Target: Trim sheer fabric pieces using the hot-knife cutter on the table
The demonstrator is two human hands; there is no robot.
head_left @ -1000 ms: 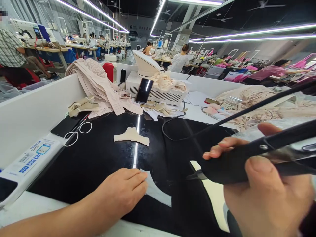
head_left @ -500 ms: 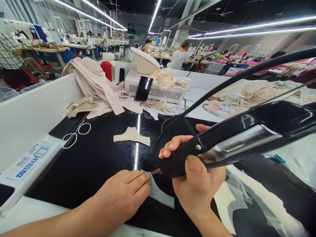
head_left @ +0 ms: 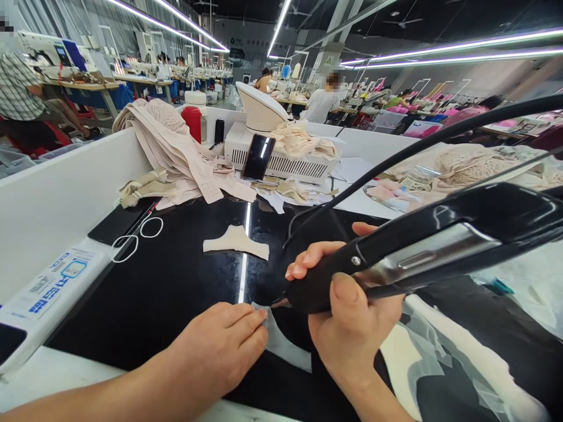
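My left hand (head_left: 215, 349) lies flat, fingers stretched out, pressing the edge of a thin pale fabric piece (head_left: 284, 346) on the black glossy table (head_left: 176, 281). My right hand (head_left: 347, 310) is wrapped round a black corded hand tool (head_left: 422, 249), whose metal tip touches the fabric piece just beyond my left fingertips. The tool's black cable (head_left: 396, 161) arcs up to the right. A beige cut fabric piece (head_left: 236, 241) lies farther back on the table.
A white wall (head_left: 65, 193) borders the table's left side, with a labelled white box (head_left: 48, 287), a phone and white rings (head_left: 136, 234). Piled beige garments (head_left: 171, 146), a white machine (head_left: 281, 158) with a phone leaning on it, and lace fabric (head_left: 461, 164) lie behind. People sit at sewing stations beyond.
My right hand has brought the tool leftward from the right edge until its tip meets the fabric at my left fingertips. It has held nearly still for the last half second. My left hand stayed put.
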